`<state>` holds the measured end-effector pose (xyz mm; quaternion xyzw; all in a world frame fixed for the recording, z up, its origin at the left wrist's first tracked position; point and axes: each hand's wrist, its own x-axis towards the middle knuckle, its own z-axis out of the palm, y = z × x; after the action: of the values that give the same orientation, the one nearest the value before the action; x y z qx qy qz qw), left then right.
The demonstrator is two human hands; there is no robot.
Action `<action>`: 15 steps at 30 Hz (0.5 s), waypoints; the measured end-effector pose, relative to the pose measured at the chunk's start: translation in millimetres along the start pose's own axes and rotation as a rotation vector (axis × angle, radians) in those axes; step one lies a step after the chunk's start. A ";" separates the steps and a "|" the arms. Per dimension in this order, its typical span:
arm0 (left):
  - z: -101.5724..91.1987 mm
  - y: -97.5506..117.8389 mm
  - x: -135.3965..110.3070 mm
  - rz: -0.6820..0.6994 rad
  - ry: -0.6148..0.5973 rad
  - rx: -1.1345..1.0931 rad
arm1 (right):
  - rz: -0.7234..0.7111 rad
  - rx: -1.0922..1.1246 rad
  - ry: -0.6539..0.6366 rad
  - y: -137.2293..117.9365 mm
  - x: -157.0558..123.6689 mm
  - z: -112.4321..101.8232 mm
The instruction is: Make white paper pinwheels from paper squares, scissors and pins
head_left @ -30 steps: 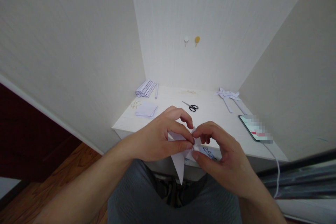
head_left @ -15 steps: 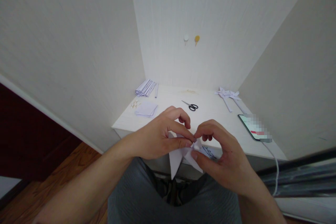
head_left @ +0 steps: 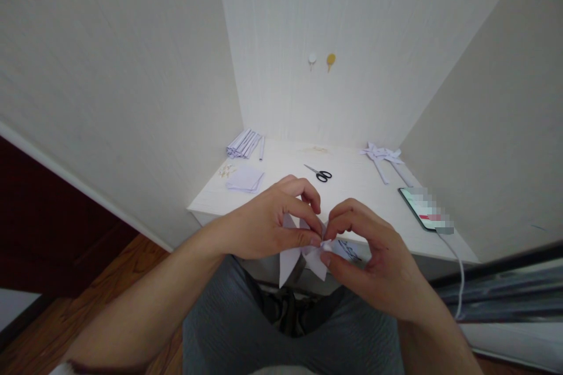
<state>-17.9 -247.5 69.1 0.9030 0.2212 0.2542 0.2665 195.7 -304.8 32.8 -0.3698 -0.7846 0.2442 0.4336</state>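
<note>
Just off the table's front edge, a folded white paper flower (head_left: 290, 261) with pointed petals is held between both hands. My left hand (head_left: 279, 220) is closed, thumb and index finger pinching the paper near its centre. On the other side my right hand (head_left: 369, 252) is closed too, its thumb and fingertips gripping the flower's centre. Petals stick out below and above the fingers. The exact folds at the centre are hidden by the fingertips. Part of the paper on the right side shows dark pen-like lines (head_left: 349, 250).
On the white table (head_left: 285, 158) lie black-handled scissors (head_left: 322, 174), a stack of paper squares (head_left: 245, 179), small pale bits (head_left: 226, 170) and a bundle of paper tubes (head_left: 243, 144). Finished-looking paper flowers with stems (head_left: 379, 155) lie back right, near a phone (head_left: 424, 211) with a white cable (head_left: 460, 275).
The paper flower has turned slightly in my fingers, its lower petals shifting up and left. Both hands keep their pinch. The view has tilted a little.
</note>
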 end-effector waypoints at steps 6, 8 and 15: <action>0.4 -2.8 -1.0 0.002 -0.009 -0.034 | -0.029 -0.012 0.008 4.3 -0.3 0.8; 0.2 -3.7 -1.5 0.004 0.007 -0.030 | -0.028 -0.025 0.025 5.6 0.6 2.0; 4.5 -10.6 -3.3 -0.312 0.398 -0.032 | 0.028 -0.169 0.241 12.1 4.8 9.0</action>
<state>-20.5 -242.8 58.3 0.7857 0.4021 0.3863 0.2678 190.7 -294.2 22.2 -0.4425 -0.7392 0.1371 0.4888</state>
